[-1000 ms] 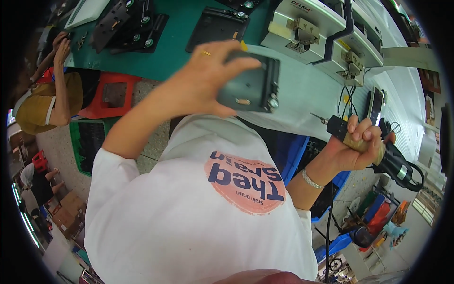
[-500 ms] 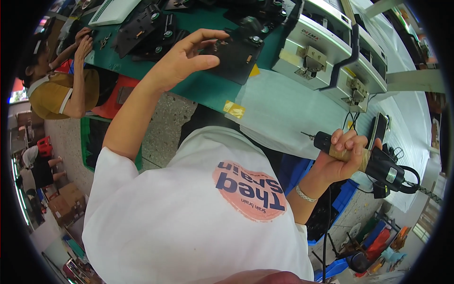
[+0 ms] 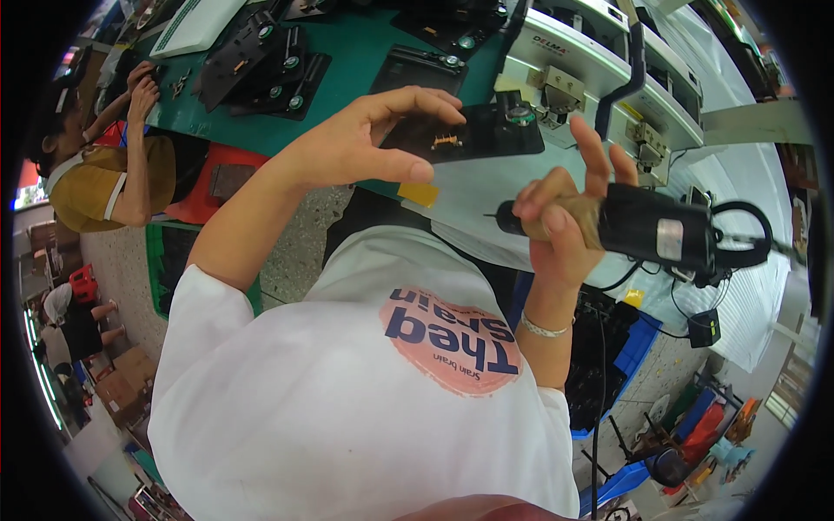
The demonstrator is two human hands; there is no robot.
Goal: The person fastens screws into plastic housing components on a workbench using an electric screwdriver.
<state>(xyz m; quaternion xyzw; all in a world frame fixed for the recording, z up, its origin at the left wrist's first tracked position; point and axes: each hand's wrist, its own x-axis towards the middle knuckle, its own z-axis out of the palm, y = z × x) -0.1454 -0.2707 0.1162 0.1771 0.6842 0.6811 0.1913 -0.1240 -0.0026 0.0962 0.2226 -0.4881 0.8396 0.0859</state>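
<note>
My left hand (image 3: 347, 139) is open, thumb and fingers apart, at the left side of a black flat plate (image 3: 495, 139). Several small copper-coloured screws (image 3: 446, 141) lie on this plate, which has a round greenish part (image 3: 520, 114) at its right end. In my right hand (image 3: 560, 239) is a black electric screwdriver (image 3: 647, 224), its grip wrapped in tan tape. Two of that hand's fingers are raised off the grip. The thin bit points left, nearer to me than the plate and apart from it.
Similar black plates (image 3: 261, 74) are piled at the back left of the green table (image 3: 347, 69), others behind. Silver machines (image 3: 565, 52) stand at the right. A blue crate (image 3: 638, 347) is low at right; a co-worker (image 3: 104, 165) sits at far left.
The plate with the screws has come nearer and turned, lying farther right. My right hand has brought the screwdriver left and up toward it. My left hand has moved slightly right and nearer.
</note>
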